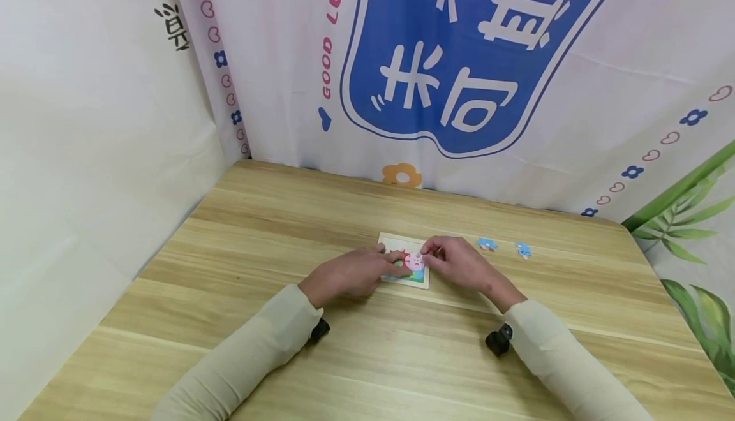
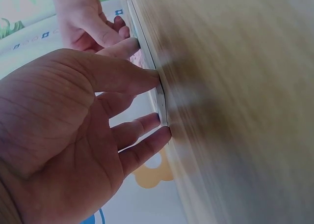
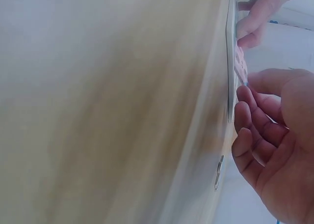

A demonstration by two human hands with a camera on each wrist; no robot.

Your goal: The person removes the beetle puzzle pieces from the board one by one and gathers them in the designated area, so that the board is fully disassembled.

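Note:
A small jigsaw puzzle board with a pale frame and a pink cartoon pig picture lies flat on the table. My left hand rests over its left part; in the left wrist view, the fairly straight fingers and thumb of this hand touch the board's edge and top. At the board's right side, my right hand pinches a pink puzzle piece between thumb and forefinger. The piece stands tilted against the board in the right wrist view, and the right hand's other fingers are curled loosely.
Two loose blue puzzle pieces, one nearer and one farther right, lie on the wooden table right of the board. A printed curtain hangs behind the table's back edge. A white wall covering stands on the left.

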